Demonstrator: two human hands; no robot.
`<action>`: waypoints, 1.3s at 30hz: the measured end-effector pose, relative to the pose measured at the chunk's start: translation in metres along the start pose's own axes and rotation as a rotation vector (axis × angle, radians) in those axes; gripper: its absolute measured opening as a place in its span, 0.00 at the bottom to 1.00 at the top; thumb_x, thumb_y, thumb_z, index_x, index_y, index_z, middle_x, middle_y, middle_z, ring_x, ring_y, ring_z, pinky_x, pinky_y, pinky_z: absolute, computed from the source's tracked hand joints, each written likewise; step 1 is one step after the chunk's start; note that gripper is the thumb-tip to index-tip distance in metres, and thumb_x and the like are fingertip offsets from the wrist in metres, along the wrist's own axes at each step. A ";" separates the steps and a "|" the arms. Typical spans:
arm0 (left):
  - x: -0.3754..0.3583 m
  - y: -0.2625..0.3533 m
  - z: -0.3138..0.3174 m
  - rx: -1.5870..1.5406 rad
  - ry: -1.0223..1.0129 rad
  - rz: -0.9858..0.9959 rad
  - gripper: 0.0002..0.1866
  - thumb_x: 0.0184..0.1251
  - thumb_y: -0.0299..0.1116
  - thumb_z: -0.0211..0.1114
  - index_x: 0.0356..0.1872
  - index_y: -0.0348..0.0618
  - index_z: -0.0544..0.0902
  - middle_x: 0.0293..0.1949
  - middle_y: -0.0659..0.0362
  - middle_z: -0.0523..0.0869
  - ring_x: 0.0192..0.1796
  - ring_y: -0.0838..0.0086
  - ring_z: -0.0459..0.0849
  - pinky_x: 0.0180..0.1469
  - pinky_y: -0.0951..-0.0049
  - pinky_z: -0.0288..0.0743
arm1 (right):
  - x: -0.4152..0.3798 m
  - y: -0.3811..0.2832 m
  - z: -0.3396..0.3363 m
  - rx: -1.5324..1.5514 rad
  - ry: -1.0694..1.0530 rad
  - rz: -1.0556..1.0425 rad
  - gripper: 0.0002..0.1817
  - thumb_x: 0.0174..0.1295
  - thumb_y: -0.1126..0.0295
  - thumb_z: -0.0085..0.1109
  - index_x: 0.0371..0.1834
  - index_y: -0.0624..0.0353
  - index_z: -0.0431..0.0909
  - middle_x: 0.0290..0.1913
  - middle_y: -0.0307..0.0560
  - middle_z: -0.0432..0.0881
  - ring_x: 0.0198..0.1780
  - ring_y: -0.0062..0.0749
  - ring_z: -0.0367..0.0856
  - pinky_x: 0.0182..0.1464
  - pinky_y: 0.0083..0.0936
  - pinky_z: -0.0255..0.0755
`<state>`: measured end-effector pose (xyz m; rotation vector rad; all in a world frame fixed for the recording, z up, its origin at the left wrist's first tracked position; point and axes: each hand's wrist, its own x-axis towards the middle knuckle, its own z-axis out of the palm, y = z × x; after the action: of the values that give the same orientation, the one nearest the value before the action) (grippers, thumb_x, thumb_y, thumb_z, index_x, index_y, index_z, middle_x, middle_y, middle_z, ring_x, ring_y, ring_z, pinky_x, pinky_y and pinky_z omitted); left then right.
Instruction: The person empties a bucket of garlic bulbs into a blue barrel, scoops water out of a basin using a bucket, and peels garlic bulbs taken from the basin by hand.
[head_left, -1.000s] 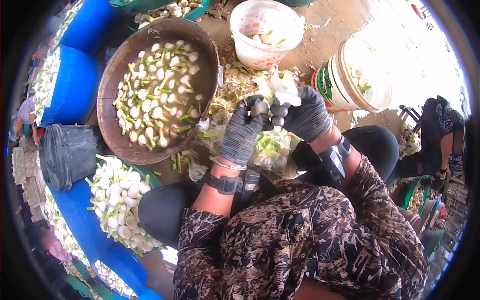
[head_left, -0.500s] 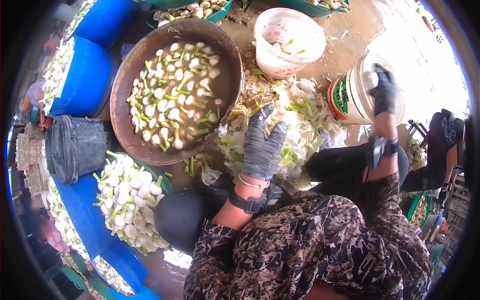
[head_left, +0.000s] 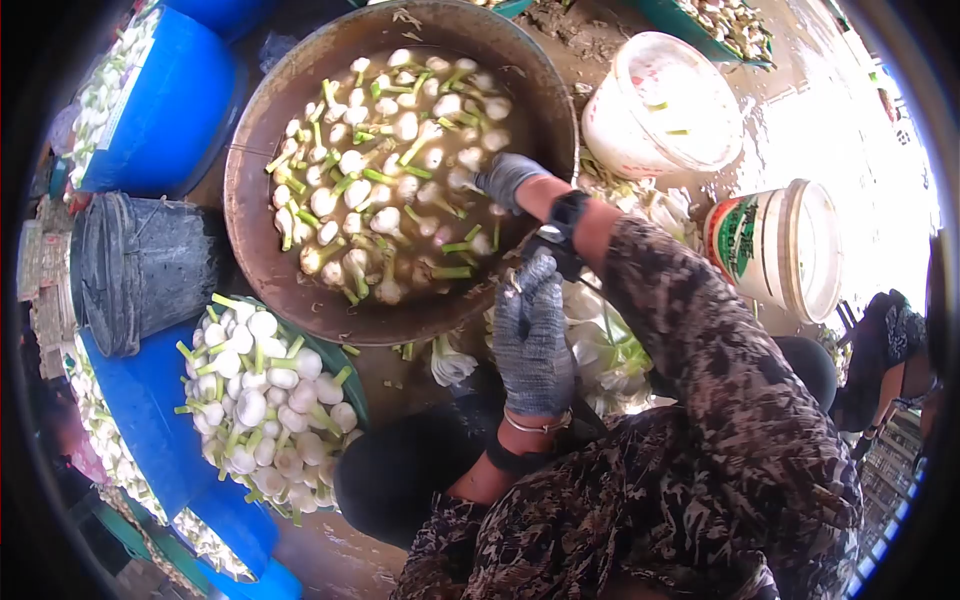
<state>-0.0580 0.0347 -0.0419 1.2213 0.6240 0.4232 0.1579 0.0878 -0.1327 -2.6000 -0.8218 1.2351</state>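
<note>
My right hand [head_left: 510, 182], in a grey glove, reaches over the near right rim of a round brown basin [head_left: 245, 215]. Its fingers close on a garlic bulb [head_left: 462, 178] in the murky water, where many trimmed bulbs with short green stems float. Below that wrist, beside the basin, is my left hand [head_left: 533, 340], also gloved. Its fingers are drawn together; anything between them is too small to make out. Loose garlic skins [head_left: 600, 335] lie under and beside the hands, partly covered by my right arm.
A heap of clean garlic [head_left: 265, 400] sits at the left, near my knee. A white bucket [head_left: 650, 110] stands beyond the basin, and another white bucket [head_left: 770, 245] lies tilted to the right. Black buckets [head_left: 145, 270] and a blue tub [head_left: 165, 100] line the left side.
My right hand has swung left from the mouth of the tilted white bucket into the basin. My left hand has drawn its spread fingers together. The view has shifted slightly.
</note>
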 end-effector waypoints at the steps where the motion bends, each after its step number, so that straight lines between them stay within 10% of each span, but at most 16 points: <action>1: 0.004 -0.001 -0.003 0.019 0.010 0.043 0.12 0.72 0.24 0.54 0.53 0.35 0.77 0.52 0.57 0.80 0.55 0.74 0.77 0.61 0.72 0.71 | 0.035 0.003 0.031 -0.063 0.102 0.009 0.29 0.66 0.43 0.44 0.40 0.60 0.83 0.38 0.53 0.86 0.42 0.44 0.85 0.48 0.39 0.76; 7: 0.011 0.014 -0.005 -0.216 0.085 -0.086 0.14 0.73 0.26 0.54 0.57 0.34 0.74 0.47 0.56 0.82 0.48 0.76 0.79 0.54 0.74 0.72 | 0.038 0.003 0.059 -0.086 0.136 -0.048 0.24 0.67 0.50 0.47 0.47 0.61 0.81 0.43 0.55 0.85 0.46 0.47 0.84 0.48 0.39 0.76; 9: 0.012 0.028 -0.007 -0.142 0.103 -0.190 0.23 0.76 0.39 0.52 0.64 0.36 0.65 0.41 0.57 0.82 0.36 0.80 0.78 0.45 0.78 0.74 | 0.004 0.033 0.052 -0.480 0.441 -0.699 0.19 0.69 0.57 0.49 0.52 0.60 0.77 0.42 0.56 0.84 0.46 0.49 0.83 0.47 0.38 0.76; 11: 0.017 0.020 -0.010 -0.280 0.120 -0.311 0.26 0.76 0.46 0.48 0.66 0.39 0.66 0.38 0.57 0.83 0.32 0.78 0.79 0.37 0.72 0.79 | -0.097 0.021 0.011 0.163 0.389 -0.457 0.14 0.66 0.67 0.52 0.51 0.60 0.75 0.38 0.57 0.82 0.40 0.54 0.82 0.44 0.40 0.76; 17: 0.016 -0.010 -0.005 -0.936 -0.382 -0.531 0.22 0.79 0.45 0.43 0.63 0.42 0.68 0.48 0.44 0.84 0.37 0.61 0.87 0.46 0.57 0.84 | -0.193 0.084 0.016 0.028 0.585 -0.696 0.22 0.54 0.73 0.58 0.56 0.53 0.76 0.38 0.51 0.81 0.40 0.50 0.82 0.43 0.39 0.76; 24: -0.017 -0.008 0.041 -0.484 -0.250 -0.227 0.18 0.70 0.23 0.57 0.59 0.43 0.72 0.52 0.56 0.77 0.51 0.69 0.79 0.57 0.61 0.79 | -0.260 0.103 0.028 0.596 0.947 -0.356 0.05 0.60 0.72 0.62 0.36 0.61 0.80 0.29 0.50 0.80 0.30 0.42 0.80 0.35 0.33 0.75; 39: -0.035 -0.002 0.068 0.339 -0.375 0.071 0.20 0.63 0.20 0.63 0.57 0.35 0.73 0.50 0.57 0.80 0.51 0.75 0.78 0.58 0.74 0.73 | -0.289 0.122 0.043 0.322 0.996 -0.242 0.05 0.56 0.73 0.60 0.29 0.61 0.74 0.24 0.52 0.77 0.27 0.45 0.78 0.31 0.37 0.73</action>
<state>-0.0402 -0.0373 -0.0217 1.6017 0.3359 0.1400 0.0277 -0.1738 -0.0094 -2.2964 -0.6064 -0.0614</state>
